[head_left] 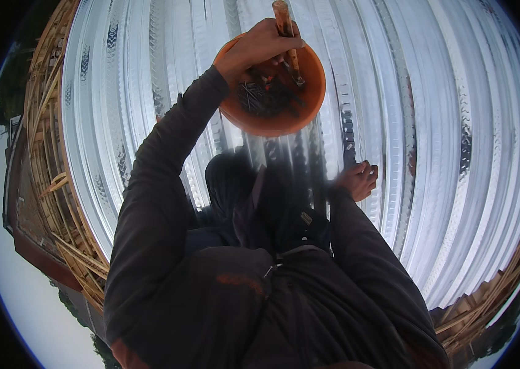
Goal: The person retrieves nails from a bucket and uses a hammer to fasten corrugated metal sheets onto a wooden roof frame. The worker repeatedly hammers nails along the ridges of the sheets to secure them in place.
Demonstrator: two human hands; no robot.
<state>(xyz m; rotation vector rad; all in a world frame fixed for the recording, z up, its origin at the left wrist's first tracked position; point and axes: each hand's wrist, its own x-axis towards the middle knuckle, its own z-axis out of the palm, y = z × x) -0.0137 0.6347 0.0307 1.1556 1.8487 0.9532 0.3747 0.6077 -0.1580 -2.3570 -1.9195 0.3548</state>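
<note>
My left hand (266, 43) is at the top centre, over an orange bucket (293, 117), fingers closed around an upright wooden handle (281, 18) that reaches down inside it. Loose nails (252, 98) and dark tools lie in the bucket. My right hand (358, 181) rests at the right on ribbed shiny metal sheeting (432, 123), fingers curled; what they hold, if anything, is hidden. My dark-trousered legs are bent on the sheeting between my arms.
Timber framework (51, 166) runs along the sheeting's curved left edge, with a drop, trees and a lower dark roof (23, 240) beyond it. More bare timber (456, 323) shows past the sheeting's lower right edge. The metal ribs run away from me.
</note>
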